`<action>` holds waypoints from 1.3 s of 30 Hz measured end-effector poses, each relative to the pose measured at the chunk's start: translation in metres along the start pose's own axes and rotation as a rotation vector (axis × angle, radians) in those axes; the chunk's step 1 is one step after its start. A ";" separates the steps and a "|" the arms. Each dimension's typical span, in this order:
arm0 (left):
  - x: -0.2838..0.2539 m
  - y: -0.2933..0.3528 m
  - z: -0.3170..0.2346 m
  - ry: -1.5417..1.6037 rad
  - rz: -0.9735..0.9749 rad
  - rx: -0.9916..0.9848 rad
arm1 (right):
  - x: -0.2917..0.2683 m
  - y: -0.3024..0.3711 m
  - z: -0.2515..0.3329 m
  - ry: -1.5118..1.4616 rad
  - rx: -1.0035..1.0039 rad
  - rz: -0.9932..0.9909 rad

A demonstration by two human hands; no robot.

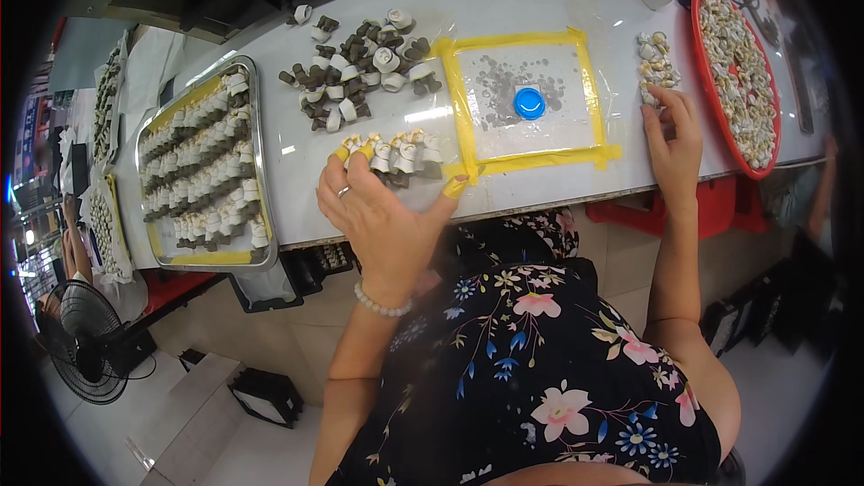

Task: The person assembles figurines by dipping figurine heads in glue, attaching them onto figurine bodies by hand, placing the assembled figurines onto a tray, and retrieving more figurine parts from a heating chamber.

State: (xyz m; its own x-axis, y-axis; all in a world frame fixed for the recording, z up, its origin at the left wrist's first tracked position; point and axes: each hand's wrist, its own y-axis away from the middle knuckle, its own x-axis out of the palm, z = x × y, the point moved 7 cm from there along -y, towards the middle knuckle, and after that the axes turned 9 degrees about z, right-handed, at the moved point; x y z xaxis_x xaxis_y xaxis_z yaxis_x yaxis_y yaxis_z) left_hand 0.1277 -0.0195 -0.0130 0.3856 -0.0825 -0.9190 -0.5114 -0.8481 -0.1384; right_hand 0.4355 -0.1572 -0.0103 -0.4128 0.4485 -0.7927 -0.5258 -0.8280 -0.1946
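Observation:
My left hand [382, 225], yellow coverings on its fingertips, is spread along a short row of small white-and-brown figurines [400, 157] near the table's front edge. Its fingers touch the left part of the row, and the thumb is stretched out towards the right end. At the right, my right hand [675, 139] has thumb and forefinger close together at the near end of a cluster of small white-and-yellow pieces [657, 58]. One such piece [648, 95] appears pinched at the fingertips, which partly hide it.
Brown-and-white parts [369, 63] lie heaped behind my left hand. A metal tray [263, 171] of figurine rows stands left. Yellow tape [463, 117] frames a sheet with grey dots and a blue cap [529, 103]. A red basket [711, 90] of small pieces is far right.

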 end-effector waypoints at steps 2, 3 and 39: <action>0.003 -0.004 -0.001 -0.027 -0.012 -0.011 | -0.001 0.000 0.000 0.006 -0.001 -0.003; 0.003 -0.006 -0.001 -0.055 -0.025 -0.022 | -0.001 0.000 0.000 0.006 -0.002 -0.004; -0.213 0.031 0.289 -0.172 -0.354 -0.371 | 0.004 0.000 -0.017 0.023 -0.047 0.021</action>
State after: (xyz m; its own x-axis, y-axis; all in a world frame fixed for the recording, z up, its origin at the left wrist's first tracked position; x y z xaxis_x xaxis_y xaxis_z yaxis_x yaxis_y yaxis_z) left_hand -0.1924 0.1226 0.0721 0.3374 0.3021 -0.8915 -0.0558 -0.9390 -0.3393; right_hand 0.4464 -0.1610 -0.0237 -0.4057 0.4234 -0.8100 -0.4818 -0.8522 -0.2041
